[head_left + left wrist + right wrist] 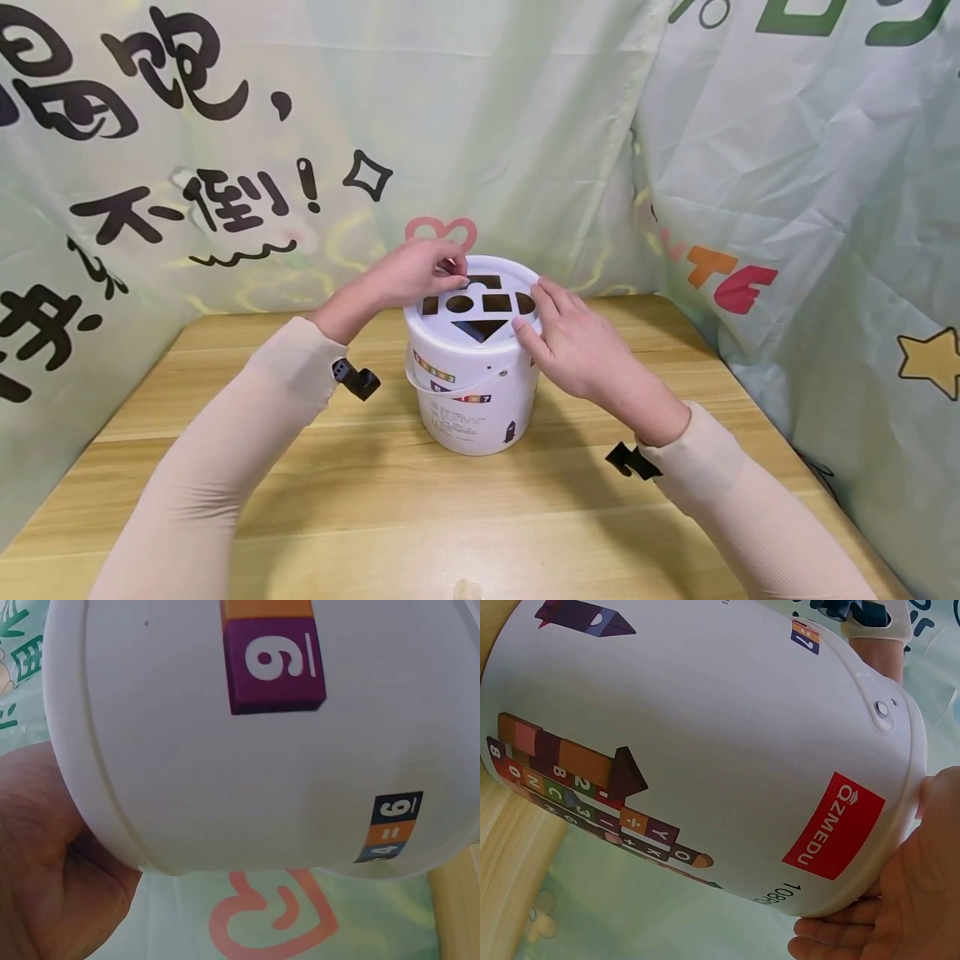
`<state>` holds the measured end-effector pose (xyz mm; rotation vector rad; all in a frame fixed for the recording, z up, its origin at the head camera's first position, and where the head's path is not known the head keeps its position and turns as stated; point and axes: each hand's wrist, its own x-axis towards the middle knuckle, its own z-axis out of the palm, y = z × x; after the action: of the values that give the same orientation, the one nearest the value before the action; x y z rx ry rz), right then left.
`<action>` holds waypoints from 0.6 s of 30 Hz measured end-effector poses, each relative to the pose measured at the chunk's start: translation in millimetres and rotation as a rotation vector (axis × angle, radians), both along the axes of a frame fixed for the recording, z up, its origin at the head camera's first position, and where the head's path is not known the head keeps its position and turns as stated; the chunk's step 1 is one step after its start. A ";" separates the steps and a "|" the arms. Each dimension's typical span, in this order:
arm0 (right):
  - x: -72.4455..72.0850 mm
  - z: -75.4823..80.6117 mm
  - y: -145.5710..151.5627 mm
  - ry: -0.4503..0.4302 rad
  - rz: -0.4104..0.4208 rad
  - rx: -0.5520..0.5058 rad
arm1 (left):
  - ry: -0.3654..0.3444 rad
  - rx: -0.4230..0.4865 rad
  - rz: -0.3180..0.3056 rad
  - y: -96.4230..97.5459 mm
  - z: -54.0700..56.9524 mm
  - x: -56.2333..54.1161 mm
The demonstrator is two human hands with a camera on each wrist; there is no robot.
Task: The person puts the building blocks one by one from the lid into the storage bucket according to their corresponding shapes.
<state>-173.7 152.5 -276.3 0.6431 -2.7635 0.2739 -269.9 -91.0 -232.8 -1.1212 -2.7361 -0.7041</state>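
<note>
A white bucket stands upright on the table, with a white lid on top that has several dark shaped holes. My left hand is over the lid's far left side, its fingers curled and its thumb tip near the arch-shaped hole. Whether anything is between those fingertips is hidden. On the right side, my right hand holds the lid's rim, thumb on the top and fingers around the edge. In the right wrist view, fingers reach beyond the rim, beside a red label.
A wooden table carries the bucket. Printed fabric hangs behind and at both sides. The bucket's thin white handle hangs down at its front. Black camera mounts sit on both sleeves.
</note>
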 end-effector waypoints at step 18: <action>0.6 0.4 0.0 -0.012 -0.003 -0.004 | -0.037 0.092 -0.001 -23.7 2.0 11.0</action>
<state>-173.1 152.4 -276.0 0.6390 -2.7745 0.2837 -258.9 -114.7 -230.9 -1.1010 -2.7020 -0.8500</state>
